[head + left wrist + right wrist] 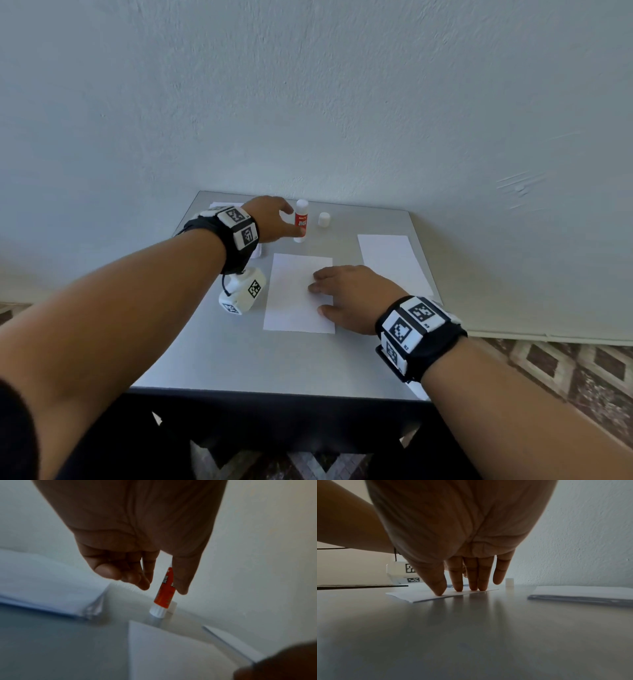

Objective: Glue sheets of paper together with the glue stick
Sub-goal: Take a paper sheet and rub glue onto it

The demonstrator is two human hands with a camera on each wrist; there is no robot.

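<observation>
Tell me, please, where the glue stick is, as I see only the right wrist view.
Observer: The red-and-white glue stick stands upright on the grey table, beyond the white paper sheet under the right hand.
Operator: Is the left hand gripping it?
Observer: No firm grip: the left hand has its thumb against it, its fingers just clear.
Operator: Any spare paper there?
Observer: A white paper stack lies left of the stick.

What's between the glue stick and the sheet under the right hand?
Only a bare strip of table, seen in head and left wrist views. The glue stick stands just beyond the sheet.
</observation>
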